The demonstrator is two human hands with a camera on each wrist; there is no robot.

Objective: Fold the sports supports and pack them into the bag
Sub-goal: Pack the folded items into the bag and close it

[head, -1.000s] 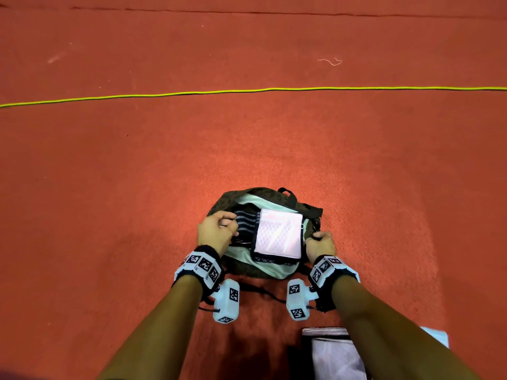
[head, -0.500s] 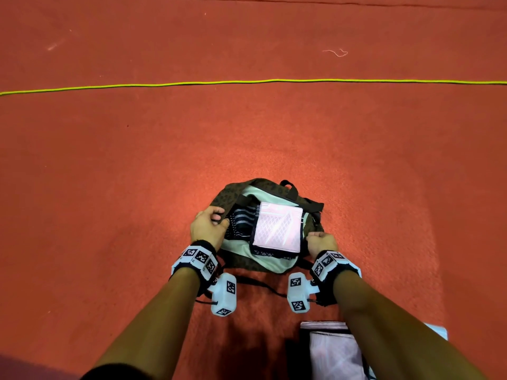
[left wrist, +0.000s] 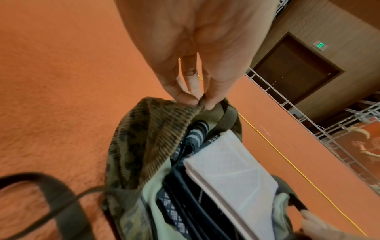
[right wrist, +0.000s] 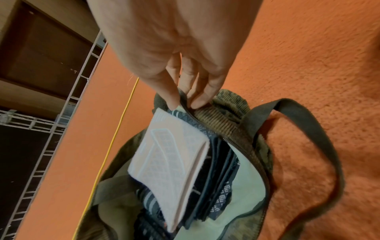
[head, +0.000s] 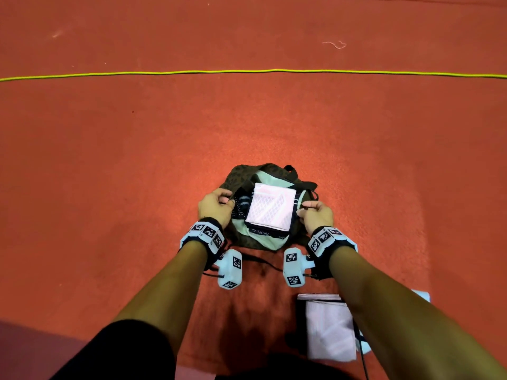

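1. Since a second ago, both hands have drawn the bag's opening a little farther from the person, and the left hand (head: 215, 205) has shifted from lying on the rim to pinching it.
2. An olive, leopard-patterned corduroy bag with pale green lining (head: 241, 174) sits open on the red carpeted floor (head: 137, 160).
3. Inside it, a folded pale pink sports support with a white grid print (head: 270, 209) lies on top of several folded black supports with white patterning (head: 242, 205).
4. How many dark supports are stacked underneath is hard to make out.
5. The left grip is closed, thumb and fingertips pinching the bag's left rim.
6. The right hand (head: 318, 215) is likewise closed, pinching the zip edge of the right rim.
7. The pink support lies between the two hands, just beside each.
8. Another folded pale pink support (head: 329, 330) lies on the floor near the person, partly hidden by the right forearm.
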